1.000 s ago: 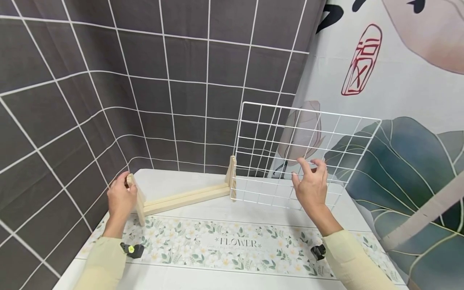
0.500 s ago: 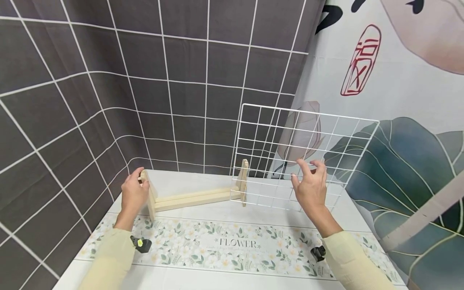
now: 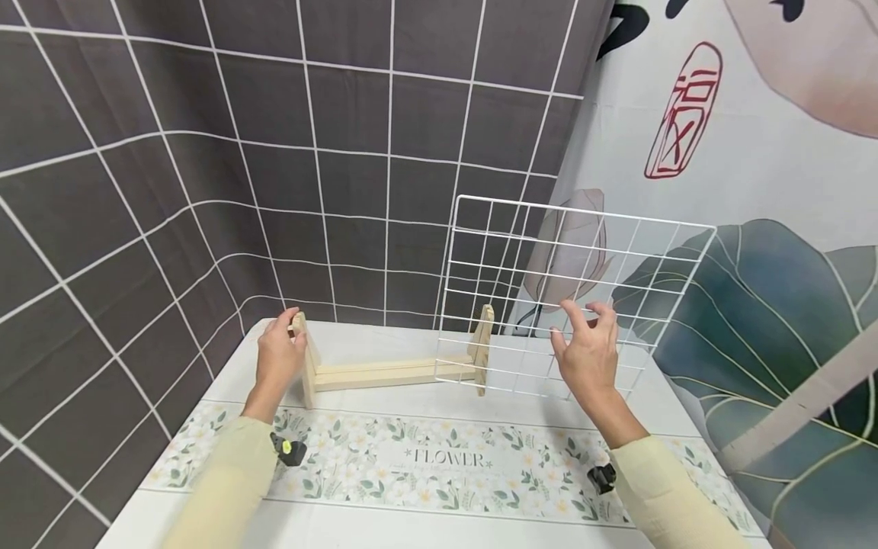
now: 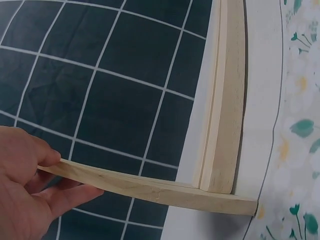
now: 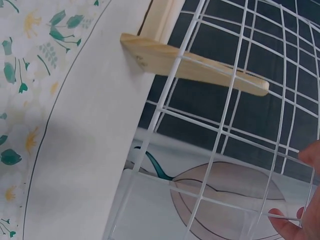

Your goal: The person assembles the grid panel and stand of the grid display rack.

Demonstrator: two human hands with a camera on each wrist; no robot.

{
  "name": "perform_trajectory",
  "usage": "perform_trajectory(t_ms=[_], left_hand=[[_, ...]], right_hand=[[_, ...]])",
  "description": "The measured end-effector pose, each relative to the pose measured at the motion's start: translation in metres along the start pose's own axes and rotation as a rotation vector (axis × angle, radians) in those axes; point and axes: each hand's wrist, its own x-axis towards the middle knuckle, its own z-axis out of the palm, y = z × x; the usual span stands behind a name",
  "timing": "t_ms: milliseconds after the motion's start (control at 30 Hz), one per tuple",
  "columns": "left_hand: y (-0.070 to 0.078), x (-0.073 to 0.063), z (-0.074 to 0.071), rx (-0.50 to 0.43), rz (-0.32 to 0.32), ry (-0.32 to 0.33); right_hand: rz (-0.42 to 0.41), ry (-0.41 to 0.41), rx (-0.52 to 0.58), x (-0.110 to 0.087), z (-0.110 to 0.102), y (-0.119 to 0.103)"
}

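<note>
In the head view my left hand [image 3: 277, 354] pinches the top of one end piece of a pale wooden stand [image 3: 391, 375]. The stand has two upright end pieces joined by a low crossbar, which the left wrist view shows with a lengthwise groove [image 4: 206, 150]. My right hand [image 3: 588, 351] grips a white wire grid panel [image 3: 583, 248] by its inner wires and holds it tilted up over the table. The panel's lower left corner overlaps the stand's far end piece [image 3: 483, 347]. In the right wrist view, fingers and thumb reach through the mesh [image 5: 220, 131].
The white table [image 3: 411, 526] carries a floral strip with the word FLOWER [image 3: 449, 459]. A dark cloth with a white grid [image 3: 343, 114] hangs behind and at the left. A cloth with painted leaves [image 3: 775, 305] hangs at the right.
My left hand has moved the wooden stand to the right and turned it, so its far end now lies behind the grid panel. The right hand and panel have hardly moved.
</note>
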Motion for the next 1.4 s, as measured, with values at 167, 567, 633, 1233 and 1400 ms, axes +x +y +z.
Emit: perform_trajectory(t_ms=[167,567,633,1233,1400], left_hand=[[0.006,0.002,0.006,-0.008,0.003,-0.022],[0.021,0.006,0.026,-0.04,0.056,-0.064],[0.024,0.007,0.03,-0.042,0.063,-0.07],[0.043,0.005,0.052,-0.068,0.087,-0.093],[0.048,0.005,0.057,-0.066,0.098,-0.104]], right_hand=[[-0.013,-0.004,0.0,-0.001,0.001,0.0],[-0.007,-0.015,-0.001,-0.001,0.002,-0.003],[-0.009,-0.015,-0.002,-0.001,0.002,-0.002],[-0.017,0.001,0.004,-0.002,0.003,-0.002],[-0.022,0.003,0.009,-0.002,0.005,-0.004]])
